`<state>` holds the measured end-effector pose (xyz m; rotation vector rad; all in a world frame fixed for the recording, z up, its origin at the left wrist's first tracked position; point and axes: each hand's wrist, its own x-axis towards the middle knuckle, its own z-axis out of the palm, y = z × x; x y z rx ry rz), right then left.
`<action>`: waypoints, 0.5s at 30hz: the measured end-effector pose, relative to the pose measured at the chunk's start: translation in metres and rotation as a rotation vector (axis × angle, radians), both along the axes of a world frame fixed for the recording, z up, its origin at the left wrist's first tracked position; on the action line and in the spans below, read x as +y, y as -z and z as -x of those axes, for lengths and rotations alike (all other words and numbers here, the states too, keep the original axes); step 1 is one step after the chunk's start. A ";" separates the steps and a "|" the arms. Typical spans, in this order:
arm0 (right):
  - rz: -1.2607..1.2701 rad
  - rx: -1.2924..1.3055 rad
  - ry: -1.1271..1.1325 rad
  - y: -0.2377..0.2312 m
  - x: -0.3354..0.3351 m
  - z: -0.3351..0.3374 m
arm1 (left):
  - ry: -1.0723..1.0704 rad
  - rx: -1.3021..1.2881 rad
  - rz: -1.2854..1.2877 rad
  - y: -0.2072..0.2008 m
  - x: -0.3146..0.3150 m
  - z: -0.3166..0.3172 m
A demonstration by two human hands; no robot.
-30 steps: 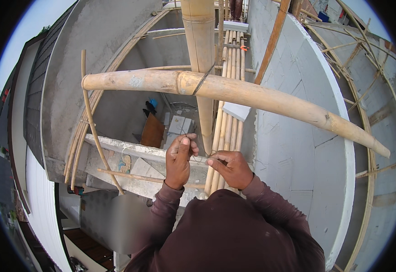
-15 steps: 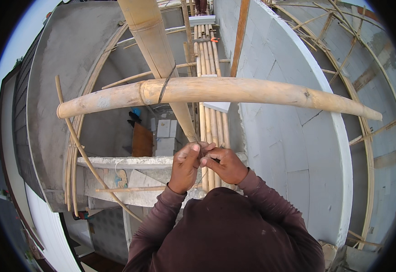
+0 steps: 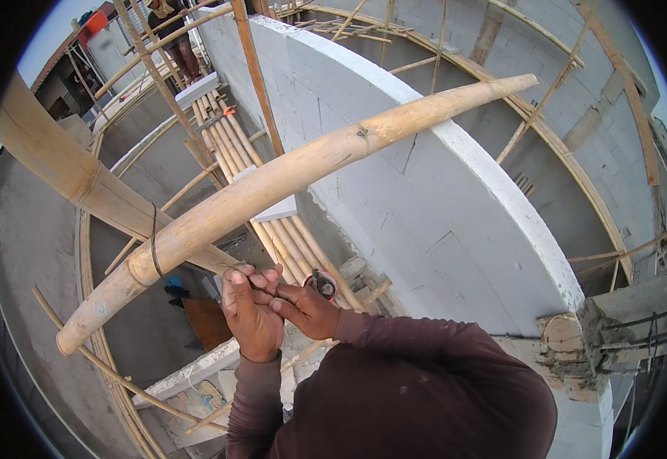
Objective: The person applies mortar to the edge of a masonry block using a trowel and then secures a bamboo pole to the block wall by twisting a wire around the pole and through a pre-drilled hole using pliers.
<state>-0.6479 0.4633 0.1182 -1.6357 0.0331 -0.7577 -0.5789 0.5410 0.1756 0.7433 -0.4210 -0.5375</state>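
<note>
My left hand [image 3: 254, 321] and my right hand [image 3: 307, 307] meet close together at the lower end of a thick upright bamboo pole [image 3: 111, 200]. The fingers of both are bent and pinched inward. Whatever lies between them is hidden or too thin to make out. Just beyond my hands, a long horizontal bamboo pole [image 3: 272, 187] crosses the upright one. A dark tie [image 3: 155, 243] loops round the crossing pole where the two meet.
A pale block wall [image 3: 440, 199] rises on the right. Several bamboo poles form a walkway [image 3: 230, 141], where another person [image 3: 176, 38] stands at the far end. A small bucket [image 3: 322, 284] sits near my right hand. Thinner bamboo scaffold [image 3: 115, 379] runs at left.
My view has turned, so the bamboo poles now slant and the wall shows more. My hands remain together near the upright pole's lower end, with fingers shifted slightly.
</note>
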 end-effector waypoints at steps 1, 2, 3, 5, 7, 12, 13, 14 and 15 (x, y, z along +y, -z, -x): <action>0.011 0.099 -0.051 -0.002 -0.006 0.009 | 0.037 0.009 0.045 -0.008 -0.002 -0.004; 0.019 0.200 -0.104 -0.005 -0.011 0.019 | 0.072 0.021 0.089 -0.017 -0.004 -0.009; 0.113 0.202 -0.052 -0.009 -0.022 0.028 | 0.039 0.003 0.068 -0.027 -0.007 -0.010; 0.148 0.262 -0.030 -0.015 -0.046 0.052 | 0.131 -0.113 0.066 -0.039 -0.012 -0.011; 0.128 0.302 -0.006 -0.024 -0.070 0.080 | 0.196 -0.229 0.063 -0.044 -0.024 -0.004; -0.014 0.361 0.086 -0.068 -0.081 0.130 | 0.278 -0.351 0.063 -0.067 -0.057 -0.003; 0.090 0.336 0.172 -0.068 -0.081 0.134 | 0.284 -0.367 0.075 -0.075 -0.067 -0.002; 0.195 0.312 0.256 -0.068 -0.081 0.139 | 0.289 -0.383 0.086 -0.083 -0.078 0.000; 0.216 0.317 0.374 -0.063 -0.082 0.143 | 0.300 -0.388 0.094 -0.092 -0.089 0.001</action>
